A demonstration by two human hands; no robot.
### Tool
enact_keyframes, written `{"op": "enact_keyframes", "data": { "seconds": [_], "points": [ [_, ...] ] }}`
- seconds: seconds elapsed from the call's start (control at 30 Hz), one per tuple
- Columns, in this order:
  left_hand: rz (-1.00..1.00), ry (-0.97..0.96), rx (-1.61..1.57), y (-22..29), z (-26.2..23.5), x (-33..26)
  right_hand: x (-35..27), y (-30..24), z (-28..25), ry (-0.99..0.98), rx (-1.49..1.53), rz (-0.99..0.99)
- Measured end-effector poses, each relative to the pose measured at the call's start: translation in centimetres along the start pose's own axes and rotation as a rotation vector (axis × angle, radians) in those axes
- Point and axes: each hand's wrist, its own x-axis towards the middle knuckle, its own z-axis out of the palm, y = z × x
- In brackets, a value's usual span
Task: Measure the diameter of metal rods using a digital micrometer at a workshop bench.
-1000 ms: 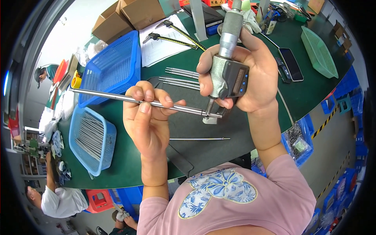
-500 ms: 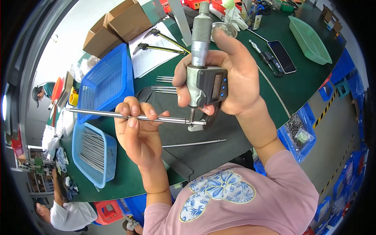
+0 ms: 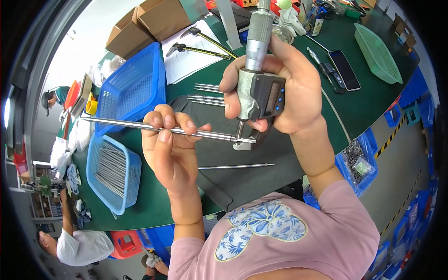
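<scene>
- Micrometer, digital, in right hand; fingers wrapped firmly round its frame, thimble pointing away from the body.
- Steel rod in left hand, pinched between thumb and fingers; its left end reaches past the blue basket as seen.
- Rod's right end sits in the micrometer gap, between spindle and anvil; can't tell if both faces touch.
- Change vs half a second ago: whole view shifted and turned slightly, tabletop included. Probably head motion. Rod-to-micrometer position and both grips look unchanged.
- Meaning, my read: rod end being kept steady in the gap, no regrip.
- Loose rod lies on dark mat, nearer the body; more rods beyond, partly behind right hand.
- Light-blue basket of rods left of left hand.
- Readout too small to read.
</scene>
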Motion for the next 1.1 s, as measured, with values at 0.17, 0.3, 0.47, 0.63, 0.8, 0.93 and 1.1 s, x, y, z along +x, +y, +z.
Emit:
{"op": "enact_keyframes", "data": {
  "seconds": [0.17,0.3,0.47,0.63,0.8,0.93,1.1],
  "points": [
    [-0.015,-0.008,-0.005,-0.04,0.16,-0.02,-0.01,-0.04,0.38,0.047,0.02,-0.005],
    [-0.011,-0.011,-0.012,0.04,0.18,-0.11,0.01,-0.04,0.31,0.016,-0.041,-0.009],
    [-0.009,-0.021,-0.032,-0.15,-0.02,-0.08,-0.07,0.09,0.2,0.007,0.001,-0.021],
    [-0.006,-0.012,-0.036,-0.03,-0.01,-0.09,0.02,0.18,-0.01,-0.02,-0.036,0.0],
    [0.0,0.004,-0.028,0.31,0.23,-0.17,-0.07,0.12,0.49,-0.01,-0.027,-0.007],
    [0.0,-0.009,-0.018,-0.08,0.04,0.01,-0.13,-0.08,0.11,-0.009,-0.009,0.009],
    [-0.006,-0.025,-0.023,0.06,0.14,-0.04,-0.12,0.04,0.09,-0.035,-0.096,-0.047]
  ]
}}
